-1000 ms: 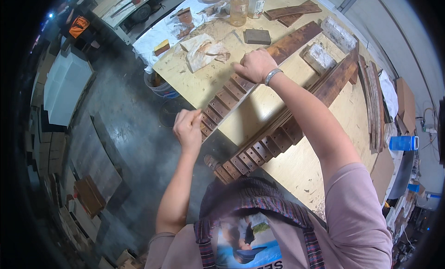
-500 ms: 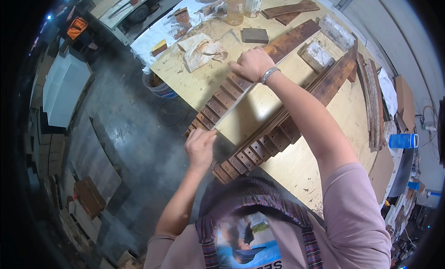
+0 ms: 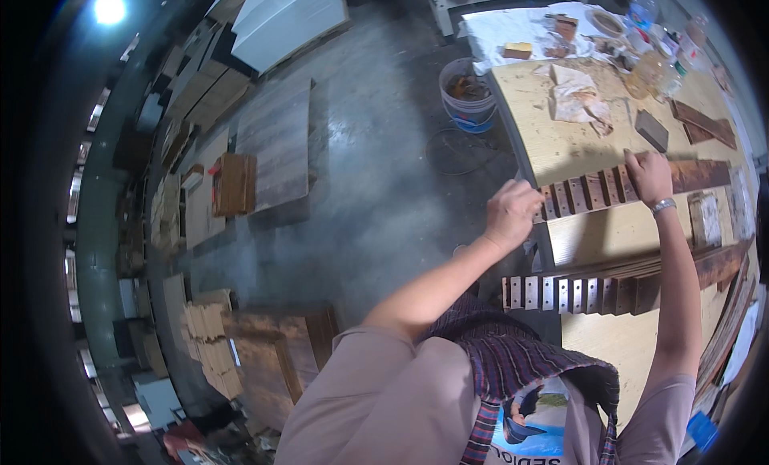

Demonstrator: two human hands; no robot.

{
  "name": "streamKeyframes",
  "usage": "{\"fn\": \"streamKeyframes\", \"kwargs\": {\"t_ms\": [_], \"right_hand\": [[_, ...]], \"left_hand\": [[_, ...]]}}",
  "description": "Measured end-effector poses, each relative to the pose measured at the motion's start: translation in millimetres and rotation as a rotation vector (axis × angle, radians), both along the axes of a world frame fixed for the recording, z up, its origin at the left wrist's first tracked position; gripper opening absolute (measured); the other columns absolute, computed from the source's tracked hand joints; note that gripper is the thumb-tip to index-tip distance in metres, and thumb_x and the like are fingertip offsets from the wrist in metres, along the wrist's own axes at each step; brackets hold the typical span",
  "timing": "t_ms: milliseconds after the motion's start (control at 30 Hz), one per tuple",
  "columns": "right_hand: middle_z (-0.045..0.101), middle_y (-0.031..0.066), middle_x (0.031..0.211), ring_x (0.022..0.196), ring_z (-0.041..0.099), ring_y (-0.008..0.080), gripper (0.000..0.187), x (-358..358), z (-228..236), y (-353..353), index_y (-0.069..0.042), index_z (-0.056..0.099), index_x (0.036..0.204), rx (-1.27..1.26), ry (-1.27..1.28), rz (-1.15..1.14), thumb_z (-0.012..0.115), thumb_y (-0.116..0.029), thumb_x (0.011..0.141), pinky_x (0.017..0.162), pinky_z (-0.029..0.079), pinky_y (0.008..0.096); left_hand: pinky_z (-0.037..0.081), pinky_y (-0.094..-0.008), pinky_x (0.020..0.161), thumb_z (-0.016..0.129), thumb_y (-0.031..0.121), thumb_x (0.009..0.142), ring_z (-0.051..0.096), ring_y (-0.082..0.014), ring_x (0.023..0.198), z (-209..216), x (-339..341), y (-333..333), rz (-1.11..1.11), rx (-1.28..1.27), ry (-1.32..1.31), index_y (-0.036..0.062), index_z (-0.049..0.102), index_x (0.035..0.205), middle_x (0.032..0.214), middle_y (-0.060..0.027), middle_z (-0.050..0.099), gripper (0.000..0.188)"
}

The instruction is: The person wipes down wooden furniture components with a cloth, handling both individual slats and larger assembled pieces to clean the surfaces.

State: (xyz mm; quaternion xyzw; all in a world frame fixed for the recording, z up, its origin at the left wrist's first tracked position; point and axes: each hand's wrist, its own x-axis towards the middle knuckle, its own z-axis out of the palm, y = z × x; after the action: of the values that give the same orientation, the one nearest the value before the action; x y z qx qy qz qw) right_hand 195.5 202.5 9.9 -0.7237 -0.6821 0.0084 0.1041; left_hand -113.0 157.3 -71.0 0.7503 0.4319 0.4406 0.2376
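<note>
Okay, so the row of stepped wooden boards (image 3: 589,195) sits between the two hands: the left hand (image 3: 513,214) is at its overhanging left end and the right hand (image 3: 650,178) is on top, further along. Left fingers are bent inward at the tip, right fingers are folded almost into a fist, but their undersides are hidden, so I can't tell if either one is really pinching wood. I'd guess each board is stiff and fairly light, but the whole row probably has some heft and could slide apart like a deck of cards. Best hold, imo: one hand squeezing the long edges near the middle, another steadying that drilled end, since the thin stepped tips look chip-prone. Below the fingers, a second stepped stack (image 3: 593,293) lies on the same pale worktable (image 3: 525,104), which is scuffed and gritty-looking. Just above the right fingers there's a dark block (image 3: 651,131), with a stained cloth (image 3: 577,98) up and to the left. Well left of the left fingers is bare grey concrete floor (image 3: 384,201), with a bucket (image 3: 473,112) up beside the table edge.
</note>
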Motion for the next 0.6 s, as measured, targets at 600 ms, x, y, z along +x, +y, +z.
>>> {"fn": "streamKeyframes", "kwargs": {"t_ms": [600], "right_hand": [[0.068,0.0225,0.075,0.077,0.067,0.0384,0.057,-9.0,8.7,5.3,-0.003,0.072,0.068,-0.169,-0.010,-0.018,0.043,-0.047,0.090,0.086,0.050,0.0461]], "left_hand": [[0.046,-0.0368,0.066,0.071,-0.001,0.074,0.056,-0.0266,0.073,11.7,-3.7,8.6,-0.015,-0.029,0.007,0.0006,0.072,0.088,0.075,-0.0108,0.058,0.014]]}}
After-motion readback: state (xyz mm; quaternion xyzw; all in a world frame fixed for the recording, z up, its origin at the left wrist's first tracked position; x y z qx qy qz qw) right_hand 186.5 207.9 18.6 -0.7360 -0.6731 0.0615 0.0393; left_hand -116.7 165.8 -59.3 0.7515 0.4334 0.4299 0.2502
